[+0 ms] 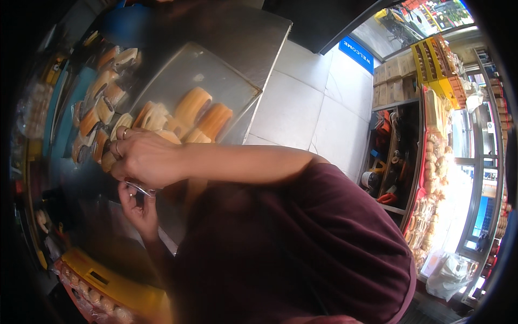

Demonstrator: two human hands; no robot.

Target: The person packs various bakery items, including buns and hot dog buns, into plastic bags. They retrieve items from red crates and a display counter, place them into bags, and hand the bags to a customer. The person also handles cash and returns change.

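My right hand (144,157), with rings on its fingers, reaches in from the right and curls closed, back of the hand up. What lies under its fingers is hidden; a rounded brown edge shows beside the fingertips. Just below, my left hand (141,211) pinches a shiny strip of what looks like clear plastic (141,189), right against the right hand. Behind the right forearm, several unwrapped golden bread rolls (193,105) lie on a metal tray (237,86). Several rolls in clear wrapping (97,116) are piled left of my hands.
The tray rests on a metal table (270,32). A yellow crate (108,278) with round buns stands at the lower left. To the right are a tiled floor (294,97), a dark cabinet (396,156), shelves of packed bread (431,178) and stacked yellow crates (440,70).
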